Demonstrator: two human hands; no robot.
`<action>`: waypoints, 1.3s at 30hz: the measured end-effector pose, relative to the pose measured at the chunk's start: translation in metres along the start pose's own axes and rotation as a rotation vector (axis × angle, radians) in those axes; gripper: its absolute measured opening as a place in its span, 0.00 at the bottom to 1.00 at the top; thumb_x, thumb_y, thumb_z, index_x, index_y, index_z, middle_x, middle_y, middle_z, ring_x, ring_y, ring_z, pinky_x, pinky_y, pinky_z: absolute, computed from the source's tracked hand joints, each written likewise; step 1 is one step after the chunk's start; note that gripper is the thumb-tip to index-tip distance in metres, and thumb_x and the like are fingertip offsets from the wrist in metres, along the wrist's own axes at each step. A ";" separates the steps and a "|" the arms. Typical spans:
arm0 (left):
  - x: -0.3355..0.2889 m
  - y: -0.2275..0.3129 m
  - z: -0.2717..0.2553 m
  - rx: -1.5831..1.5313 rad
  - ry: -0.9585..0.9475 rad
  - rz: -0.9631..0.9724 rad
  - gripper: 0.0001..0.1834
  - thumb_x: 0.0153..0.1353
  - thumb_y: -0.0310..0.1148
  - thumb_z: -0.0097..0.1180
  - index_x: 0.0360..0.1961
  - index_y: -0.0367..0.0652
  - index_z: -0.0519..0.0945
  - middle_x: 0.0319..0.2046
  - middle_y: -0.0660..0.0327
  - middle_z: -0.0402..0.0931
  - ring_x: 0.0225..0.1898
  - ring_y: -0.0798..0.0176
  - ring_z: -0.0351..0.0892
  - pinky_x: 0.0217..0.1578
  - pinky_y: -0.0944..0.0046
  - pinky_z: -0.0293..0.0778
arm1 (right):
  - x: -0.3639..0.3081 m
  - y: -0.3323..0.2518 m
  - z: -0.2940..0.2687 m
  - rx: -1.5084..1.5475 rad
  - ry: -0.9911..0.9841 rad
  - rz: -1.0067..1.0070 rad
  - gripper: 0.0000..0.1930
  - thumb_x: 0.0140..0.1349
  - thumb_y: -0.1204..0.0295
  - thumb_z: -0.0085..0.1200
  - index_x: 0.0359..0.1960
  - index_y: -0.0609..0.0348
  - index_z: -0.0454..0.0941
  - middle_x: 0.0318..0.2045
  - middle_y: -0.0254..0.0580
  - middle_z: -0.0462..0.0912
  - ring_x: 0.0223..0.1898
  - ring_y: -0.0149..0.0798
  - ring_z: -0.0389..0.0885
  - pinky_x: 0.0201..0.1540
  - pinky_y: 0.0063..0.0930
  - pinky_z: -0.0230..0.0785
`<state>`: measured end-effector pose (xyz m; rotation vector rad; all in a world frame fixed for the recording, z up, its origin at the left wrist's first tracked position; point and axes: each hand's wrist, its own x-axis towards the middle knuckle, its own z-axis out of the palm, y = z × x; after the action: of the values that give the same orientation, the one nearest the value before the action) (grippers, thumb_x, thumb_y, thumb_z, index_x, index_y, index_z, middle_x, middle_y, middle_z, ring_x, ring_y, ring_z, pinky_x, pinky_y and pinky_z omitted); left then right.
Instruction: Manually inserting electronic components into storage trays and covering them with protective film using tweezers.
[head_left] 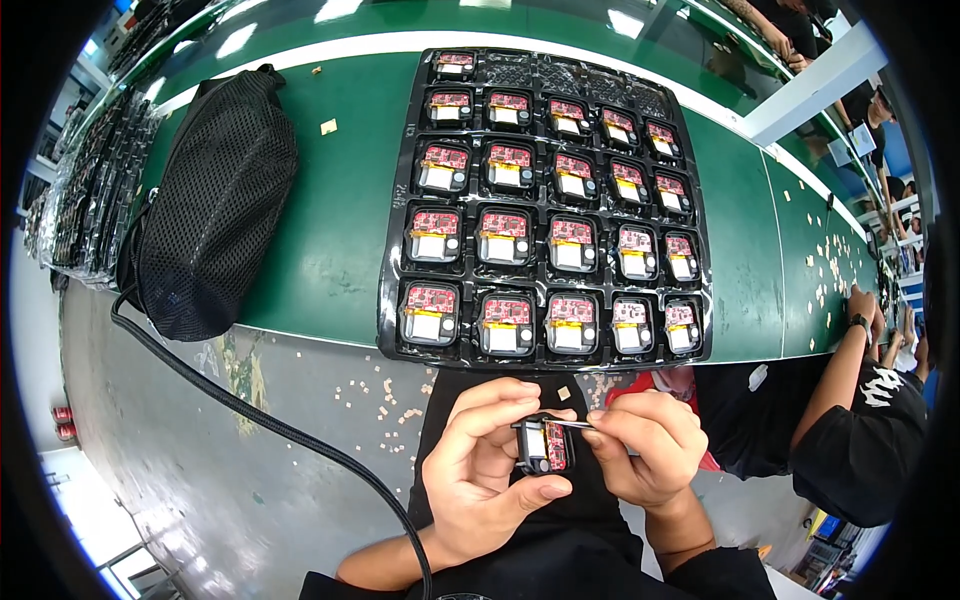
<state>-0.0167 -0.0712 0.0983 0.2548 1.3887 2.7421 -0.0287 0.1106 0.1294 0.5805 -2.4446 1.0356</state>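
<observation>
Head view, and it's the left hand (485, 475) pinching a small black device (546, 446) off the worktop's (335, 220) near edge, right hand (650, 445) pinching a thin metal tool (574, 424) at its rim, black tray (508, 68) of lookalike units (503, 236) beyond.

We note a free lane of green surface (340, 215) between the black mesh bag (220, 190) and the tray (572, 78); another opens just right of the tray. Obstacles: black cable (270, 425) arcing left of our left hand (470, 490), white post (815, 90) beyond the tray's far-right corner, co-worker's forearm (833, 392) farther right.
</observation>
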 end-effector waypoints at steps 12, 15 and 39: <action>-0.001 -0.001 0.000 0.021 -0.004 0.008 0.34 0.53 0.20 0.74 0.60 0.29 0.71 0.63 0.48 0.62 0.61 0.46 0.77 0.61 0.53 0.79 | -0.004 -0.005 0.005 -0.027 0.016 0.024 0.11 0.49 0.77 0.73 0.35 0.61 0.86 0.28 0.39 0.83 0.21 0.35 0.80 0.21 0.25 0.71; -0.001 -0.002 0.000 0.025 0.009 0.022 0.34 0.53 0.20 0.74 0.60 0.29 0.70 0.63 0.47 0.62 0.61 0.46 0.77 0.61 0.53 0.79 | -0.005 -0.007 0.006 -0.048 0.026 0.037 0.10 0.50 0.77 0.72 0.35 0.61 0.85 0.28 0.39 0.83 0.21 0.35 0.80 0.21 0.26 0.71; -0.003 0.001 0.001 0.036 -0.004 -0.008 0.34 0.54 0.20 0.74 0.60 0.29 0.70 0.60 0.46 0.67 0.60 0.48 0.78 0.59 0.56 0.79 | -0.001 -0.004 0.000 -0.122 -0.009 -0.072 0.12 0.48 0.76 0.72 0.36 0.60 0.85 0.30 0.37 0.81 0.21 0.33 0.76 0.21 0.26 0.64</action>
<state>-0.0139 -0.0718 0.0995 0.2555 1.4367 2.7111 -0.0258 0.1080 0.1314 0.6280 -2.4548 0.8510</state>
